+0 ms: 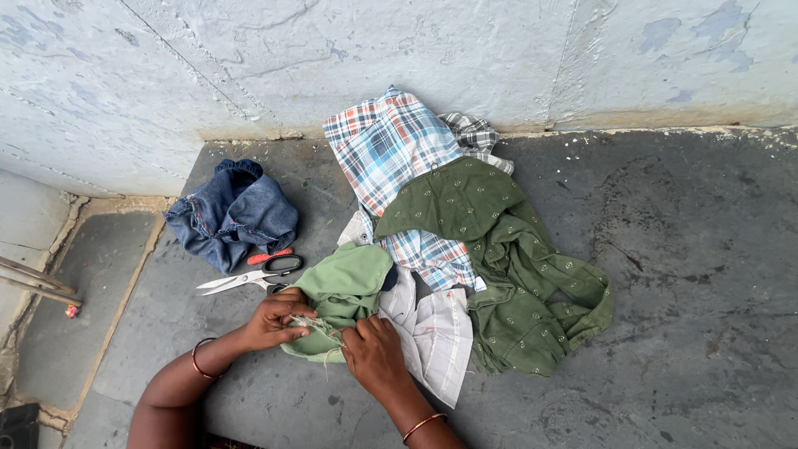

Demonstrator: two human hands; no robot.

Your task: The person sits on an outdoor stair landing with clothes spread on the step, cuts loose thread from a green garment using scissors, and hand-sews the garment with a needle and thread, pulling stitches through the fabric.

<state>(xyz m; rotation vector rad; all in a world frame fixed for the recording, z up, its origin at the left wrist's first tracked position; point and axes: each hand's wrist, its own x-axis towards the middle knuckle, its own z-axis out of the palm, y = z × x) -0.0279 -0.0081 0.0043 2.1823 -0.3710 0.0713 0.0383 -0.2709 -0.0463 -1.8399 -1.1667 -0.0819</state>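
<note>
Grey stone floor (682,274), rough and stained, meets a pale blue wall (416,50) with cracked, peeling paint.

Down low, near 6 o'clock, two bare hands work close together. The left hand (274,320) is curled, with its fingertips pinching the frayed edge of a light green cloth (345,291). The right hand (374,353) is curled too, and pinches the same edge from the other side. Loose threads stick out between the two hands. Each wrist wears a thin bangle. The light green cloth is soft and bunched up, and it lies on the floor just above the hands, touching both.

Just past the left hand, at 10 o'clock from it, lie steel scissors (249,277) with black loop handles, blades shut and pointing left. A small orange thing (270,256) lies right beside the handles. Further up at 10 o'clock sits a crumpled lump of blue denim (237,212).

At 3 o'clock from the hands is a flat white cloth (436,328), creased. Past it lies a dark green shirt (515,274) with tiny pale dots, all rumpled. Under it, toward 12 o'clock, is a checked shirt (386,145) in blue, white and orange squares, reaching up to the wall.

Far off at 9 o'clock, thin metal rods (33,283) poke in from the edge.
</note>
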